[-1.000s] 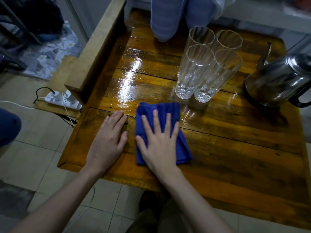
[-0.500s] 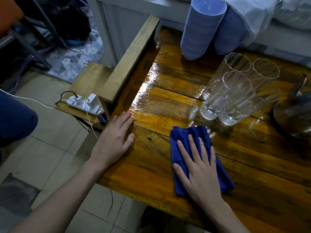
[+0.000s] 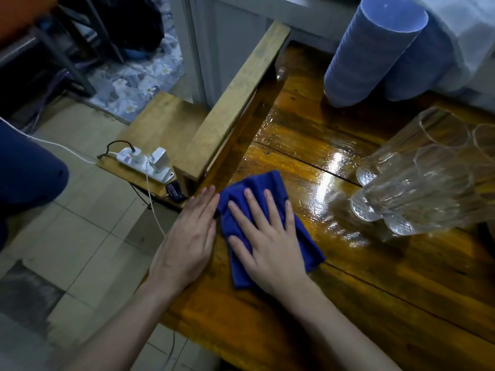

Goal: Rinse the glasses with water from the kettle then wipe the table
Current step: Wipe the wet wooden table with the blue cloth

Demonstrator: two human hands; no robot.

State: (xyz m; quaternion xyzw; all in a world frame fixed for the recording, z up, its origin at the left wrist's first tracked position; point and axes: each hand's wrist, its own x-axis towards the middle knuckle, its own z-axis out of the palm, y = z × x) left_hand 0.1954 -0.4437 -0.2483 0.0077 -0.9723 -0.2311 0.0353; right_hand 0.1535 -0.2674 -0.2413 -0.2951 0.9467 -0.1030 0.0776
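**At the table's left edge: soft cloth under a flat palm, wet wood ahead**

Near the table's (image 3: 375,303) front-left corner, the blue cloth (image 3: 257,183) lies folded on the planks w/ the right hand (image 3: 267,242) spread flat on top. Its fingers are straight, pressing rather than gripping. The left hand (image 3: 187,236) lies flat on the left edge just beside the cloth and holds nothing (can't tell if its fingertips touch the fabric).

Handling, as a judgement: the cloth looks light, soft and floppy, prob. w/ a short absorbent nap. It would bunch if pushed from one corner, so palm pressure over the middle suits it and no pinch is needed. The wood is dark and varnished, w/ plank seams showing. A water film (image 3: 329,170) glares further in from the left edge, so it's likely slick there, and the cloth should drag heavier once soaked.

The glasses (image 3: 417,183) stand clustered beyond the wet patch, away from the left edge. They're clear and tall, w/ faceted walls and thick patterned bases. They look rigid, fragile and slippery when wet. They are best taken round the mid-body, one at a time, b/c they stand touching. Wiping close to them risks a knock.
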